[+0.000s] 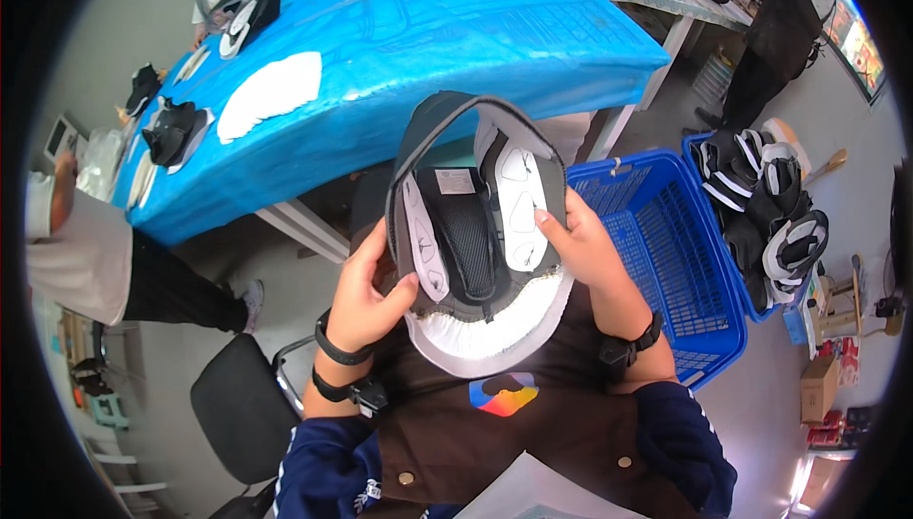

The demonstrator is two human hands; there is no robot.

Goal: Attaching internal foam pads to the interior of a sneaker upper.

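In front of my body I hold a black, grey and white shoe upper (466,234), its inside facing me. Its padded collar loops up at the far side, and a black mesh tongue (461,234) lies along the middle. White lining panels with dark markings flank the tongue. A shiny white toe section curves along the near edge. My left hand (366,291) grips the left side, thumb on the inner edge. On the opposite side my right hand (585,239) pinches the upper, its thumb against the right white panel.
A blue-covered table (456,34) stands ahead, bearing white pieces (271,96) and dark uppers (173,131). Right of me is a blue basket (656,262); beyond it, another holds several black-and-white uppers (761,205). A black chair (242,410) stands at left. Other people stand around.
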